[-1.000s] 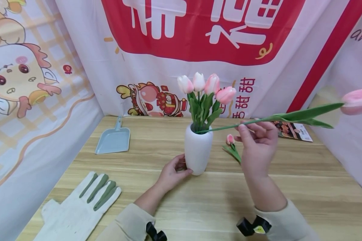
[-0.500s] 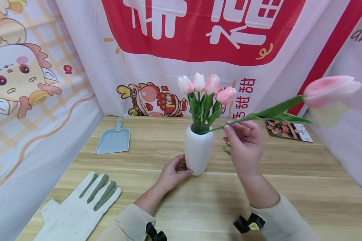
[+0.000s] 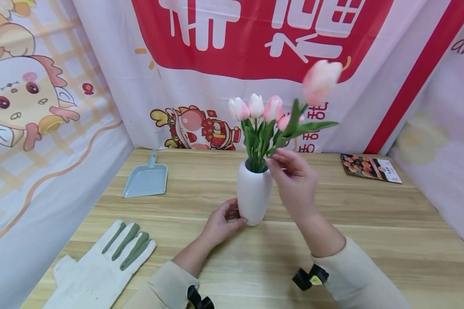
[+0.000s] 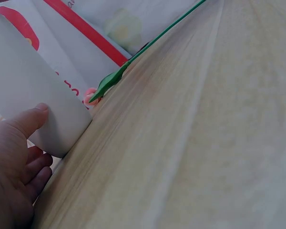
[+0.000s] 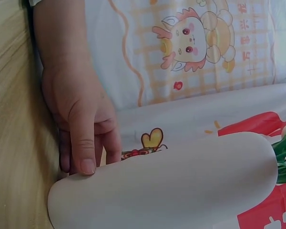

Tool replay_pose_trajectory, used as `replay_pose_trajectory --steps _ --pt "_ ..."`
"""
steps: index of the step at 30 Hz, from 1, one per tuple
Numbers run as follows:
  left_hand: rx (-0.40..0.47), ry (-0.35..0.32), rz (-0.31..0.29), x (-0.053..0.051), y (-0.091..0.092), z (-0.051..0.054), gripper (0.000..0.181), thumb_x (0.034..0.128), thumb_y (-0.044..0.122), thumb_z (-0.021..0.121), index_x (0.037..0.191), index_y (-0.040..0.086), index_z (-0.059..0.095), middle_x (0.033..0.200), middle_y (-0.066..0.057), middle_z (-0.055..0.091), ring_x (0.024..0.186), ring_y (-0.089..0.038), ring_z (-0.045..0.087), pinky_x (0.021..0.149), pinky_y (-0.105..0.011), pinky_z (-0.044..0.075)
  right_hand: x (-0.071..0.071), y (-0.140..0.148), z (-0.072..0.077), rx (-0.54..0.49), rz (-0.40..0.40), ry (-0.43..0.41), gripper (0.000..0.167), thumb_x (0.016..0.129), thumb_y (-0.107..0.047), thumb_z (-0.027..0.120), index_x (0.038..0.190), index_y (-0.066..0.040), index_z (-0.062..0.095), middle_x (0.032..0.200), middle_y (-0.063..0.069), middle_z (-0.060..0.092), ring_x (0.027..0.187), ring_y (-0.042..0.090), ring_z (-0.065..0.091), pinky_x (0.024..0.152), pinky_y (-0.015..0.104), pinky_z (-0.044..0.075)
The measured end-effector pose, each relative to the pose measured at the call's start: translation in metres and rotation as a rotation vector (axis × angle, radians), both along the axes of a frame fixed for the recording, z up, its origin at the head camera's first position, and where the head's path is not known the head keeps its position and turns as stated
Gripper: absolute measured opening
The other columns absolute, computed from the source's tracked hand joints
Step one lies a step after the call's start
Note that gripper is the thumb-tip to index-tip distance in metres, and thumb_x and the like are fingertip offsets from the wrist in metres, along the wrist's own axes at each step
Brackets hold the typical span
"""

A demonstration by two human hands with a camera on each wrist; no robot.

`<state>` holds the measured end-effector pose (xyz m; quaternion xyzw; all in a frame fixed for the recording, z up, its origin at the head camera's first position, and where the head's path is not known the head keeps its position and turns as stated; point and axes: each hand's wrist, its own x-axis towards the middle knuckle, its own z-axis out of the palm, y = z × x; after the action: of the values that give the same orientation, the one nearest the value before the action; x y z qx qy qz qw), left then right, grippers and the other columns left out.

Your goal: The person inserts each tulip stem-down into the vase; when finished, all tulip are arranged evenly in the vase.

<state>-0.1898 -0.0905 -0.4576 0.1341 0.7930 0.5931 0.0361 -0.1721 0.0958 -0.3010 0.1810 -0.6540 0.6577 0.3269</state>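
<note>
A white vase (image 3: 254,197) stands upright on the wooden table, with several pink-and-white tulips (image 3: 256,107) in it. Low on its left side, my left hand (image 3: 221,222) grips it, thumb in front and fingers partly behind. My right hand (image 3: 295,184) pinches the stem of another tulip (image 3: 322,81) beside the vase mouth. This tulip leans to the right, its bloom blurred and above the others. Its lower stem end is hidden by my fingers and the vase rim. One more tulip (image 4: 109,81) lies on the table in the left wrist view; my right hand hides it in the head view.
A white glove with green-grey finger strips (image 3: 96,266) lies at the front left. Behind it is a light blue dustpan (image 3: 145,181). A printed packet with flower pictures (image 3: 369,168) lies at the back right. Printed cloth (image 3: 193,86) hangs along the table's back and sides.
My right hand has moved left to the vase mouth, swinging the tulip from nearly level to steeply upright. The lying tulip has become hidden in the head view. My left hand has stayed on the vase.
</note>
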Motion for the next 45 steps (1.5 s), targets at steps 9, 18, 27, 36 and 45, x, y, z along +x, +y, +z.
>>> replay_pose_trajectory --steps 9,18,27,36,45 --pt "0.006 -0.008 -0.004 0.000 0.000 0.000 0.058 0.0843 0.017 0.078 0.136 0.007 0.054 0.127 -0.016 0.065 0.114 -0.032 0.064 0.101 -0.047 0.052 -0.004 -0.008 0.005 0.171 -0.057 -0.174 0.025 0.087 -0.002 0.072 0.112 -0.002 0.071 0.102 0.018 0.073 0.084 0.004 0.068 0.066 0.015 0.055" --pt "0.001 0.002 -0.001 -0.002 -0.001 -0.003 0.058 0.0842 0.019 0.078 0.135 0.009 0.054 0.125 -0.015 0.066 0.113 -0.031 0.064 0.101 -0.046 0.052 -0.005 -0.012 0.009 0.285 -0.054 -0.176 0.023 0.085 -0.001 0.073 0.108 -0.001 0.072 0.096 0.016 0.075 0.077 0.000 0.062 0.067 0.013 0.053" --pt "0.015 0.026 -0.016 0.000 0.000 0.000 0.057 0.0850 0.016 0.077 0.136 0.007 0.053 0.125 -0.017 0.066 0.112 -0.032 0.065 0.099 -0.046 0.053 -0.004 -0.014 0.008 0.408 -0.043 -0.227 0.023 0.087 -0.011 0.074 0.109 -0.007 0.074 0.096 0.009 0.076 0.080 0.015 0.066 0.067 0.014 0.055" --pt "0.014 0.021 -0.016 0.001 0.000 0.002 0.058 0.0851 0.015 0.077 0.137 0.007 0.052 0.126 -0.017 0.065 0.113 -0.033 0.064 0.100 -0.047 0.052 -0.003 -0.017 0.010 0.412 -0.064 -0.245 0.022 0.086 -0.012 0.076 0.107 -0.006 0.074 0.097 0.009 0.076 0.083 0.017 0.069 0.072 0.020 0.058" --pt "0.023 0.031 -0.022 0.001 -0.001 0.001 0.057 0.0856 0.015 0.076 0.137 0.006 0.052 0.126 -0.018 0.065 0.113 -0.033 0.064 0.100 -0.046 0.053 -0.002 -0.023 0.012 0.402 -0.090 -0.302 0.020 0.087 -0.016 0.075 0.103 -0.005 0.074 0.095 0.009 0.075 0.085 0.017 0.069 0.078 0.035 0.061"
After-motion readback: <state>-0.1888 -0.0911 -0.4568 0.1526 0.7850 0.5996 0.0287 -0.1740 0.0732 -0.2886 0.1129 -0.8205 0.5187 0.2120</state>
